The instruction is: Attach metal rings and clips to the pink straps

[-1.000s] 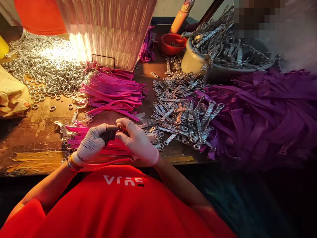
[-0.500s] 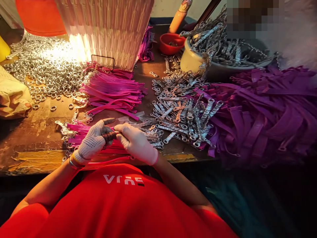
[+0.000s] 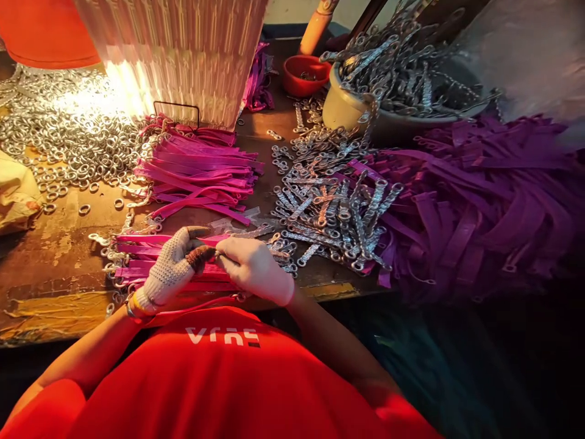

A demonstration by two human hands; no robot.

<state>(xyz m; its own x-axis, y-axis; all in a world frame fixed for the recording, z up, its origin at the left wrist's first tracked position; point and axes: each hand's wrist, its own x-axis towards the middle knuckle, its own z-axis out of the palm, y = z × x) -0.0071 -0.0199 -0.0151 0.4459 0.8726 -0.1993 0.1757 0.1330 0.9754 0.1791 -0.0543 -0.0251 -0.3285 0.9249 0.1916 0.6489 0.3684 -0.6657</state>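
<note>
"Starting from the left, what could go wrong?"

"Loose rings (image 3: 86, 143) lie spread over the desk (image 3: 55, 262), so a sweep of the left forearm (image 3: 89, 347) could scatter them. Next, the magenta straps (image 3: 134, 265) near the desk's front edge could skew if anything drags on 1. Farther right, heaped metal links (image 3: 331, 216) touch the purple straps (image 3: 484, 201), so a careless reach could tangle the 2."

"And the grip?"

"The left hand (image 3: 169, 268) points its forefinger out, apart from the thumb, whose brown-covered tip seems to meet the fingertips of the right hand (image 3: 256, 268) over the magenta straps. Whether it grips anything, I can't tell. The right hand curls its fingers toward its thumb; whatever may be pinched there is hidden, so I can't tell its grip either."
</note>
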